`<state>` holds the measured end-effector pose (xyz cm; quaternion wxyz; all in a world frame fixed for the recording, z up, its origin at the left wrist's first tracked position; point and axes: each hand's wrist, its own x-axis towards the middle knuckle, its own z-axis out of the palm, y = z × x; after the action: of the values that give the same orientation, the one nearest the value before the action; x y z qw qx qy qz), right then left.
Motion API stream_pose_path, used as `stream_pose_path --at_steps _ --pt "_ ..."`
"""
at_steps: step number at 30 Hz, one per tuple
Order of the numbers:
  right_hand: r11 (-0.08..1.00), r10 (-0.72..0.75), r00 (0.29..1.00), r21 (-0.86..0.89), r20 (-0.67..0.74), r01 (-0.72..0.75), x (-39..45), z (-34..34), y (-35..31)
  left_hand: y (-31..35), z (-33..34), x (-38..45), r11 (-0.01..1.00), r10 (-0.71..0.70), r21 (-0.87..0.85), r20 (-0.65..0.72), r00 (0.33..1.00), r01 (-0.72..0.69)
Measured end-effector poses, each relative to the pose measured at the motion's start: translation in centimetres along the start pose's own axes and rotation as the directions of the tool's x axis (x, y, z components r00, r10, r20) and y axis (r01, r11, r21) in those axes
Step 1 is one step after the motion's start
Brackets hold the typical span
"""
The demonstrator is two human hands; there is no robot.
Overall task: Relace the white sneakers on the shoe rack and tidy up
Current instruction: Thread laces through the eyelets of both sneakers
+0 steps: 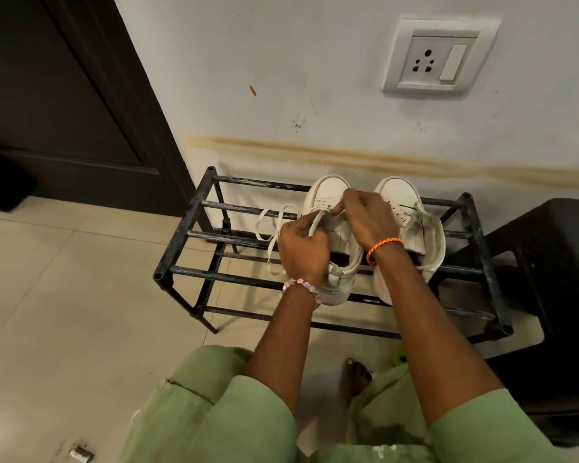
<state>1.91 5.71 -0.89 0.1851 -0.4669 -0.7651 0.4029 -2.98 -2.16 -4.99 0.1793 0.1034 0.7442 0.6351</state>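
Both hands work the left sneaker (343,262) on the shoe rack (194,208) — left hand (303,250) pinching the lace (274,228), right hand (368,217) curled at the tongue. Loose lace spills left over open bars. Right sneaker (415,225) sits just beside. Far edge meets the wall (315,78); a dark stool (555,262) crowds the right end — bare floor (64,295) lies left.

The left hand (303,250) and right hand (368,217) cover the middle and eyelets of the left white leather sneaker (328,192), so how the white flat lace (274,228) threads cannot be told. The right forearm hides part of the right white sneaker (398,195). The dark plastic stool (549,262) is cut by the right edge.
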Motion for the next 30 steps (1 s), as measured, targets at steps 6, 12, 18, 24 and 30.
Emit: stream_pose_path --at_steps 6,12,18,24,30 --pt "0.971 -0.091 0.993 -0.212 0.078 0.106 0.5 0.0 1.0 -1.0 0.5 0.8 0.973 -0.078 -0.215 0.044 0.996 0.085" --pt "0.942 -0.101 0.994 -0.32 0.032 0.106 0.4 0.6 1.1 -1.5 0.8 1.2 0.974 -0.077 -0.21 0.034 0.996 0.082" --pt "0.982 0.015 0.998 -0.186 -0.054 -0.024 0.2 1.2 0.6 -1.8 0.9 1.2 0.97 -0.08 -0.228 0.008 0.997 0.079" --pt "0.873 0.092 0.996 0.482 -0.017 -0.073 0.0 -0.7 -1.0 -1.5 0.9 1.1 0.975 -0.094 -0.204 -0.014 0.996 0.089" --pt "0.485 0.063 0.997 0.871 0.053 -0.077 -0.4 -3.2 -3.3 -1.2 0.6 1.0 0.988 -0.105 -0.116 -0.006 0.994 0.104"
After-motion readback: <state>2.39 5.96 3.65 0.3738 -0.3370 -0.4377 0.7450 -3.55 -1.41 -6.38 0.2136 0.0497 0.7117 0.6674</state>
